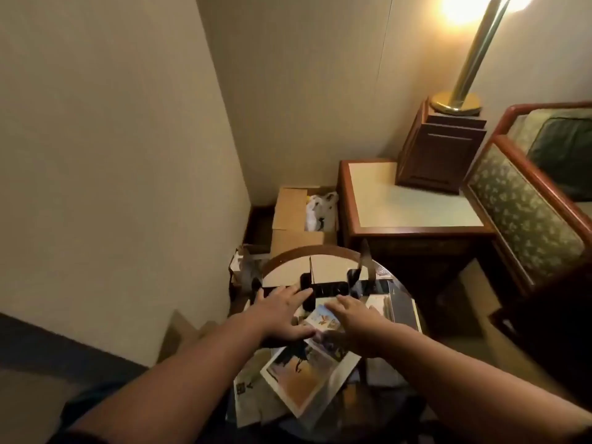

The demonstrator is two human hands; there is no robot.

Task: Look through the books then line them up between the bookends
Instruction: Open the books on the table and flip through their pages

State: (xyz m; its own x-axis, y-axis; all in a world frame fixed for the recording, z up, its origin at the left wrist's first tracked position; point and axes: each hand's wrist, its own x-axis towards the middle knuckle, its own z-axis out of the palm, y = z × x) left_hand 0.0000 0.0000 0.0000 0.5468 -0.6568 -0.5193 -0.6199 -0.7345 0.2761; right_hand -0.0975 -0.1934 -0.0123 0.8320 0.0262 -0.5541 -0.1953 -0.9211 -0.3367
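Two black bookends [306, 282] are noted upright at the 12 o'clock edge of the round table [288, 270]. Loose books [298, 376] are overlapped toward 6 o'clock. The left hand [285, 315] is spread flat, nothing held. The right hand [355, 322] is laid over a small book [322, 318] at centre; whether it is gripped cannot be told.

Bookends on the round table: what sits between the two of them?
Head view: only pale tabletop and dark bases between the left bookend and right bookend; the books lie nearer the person.
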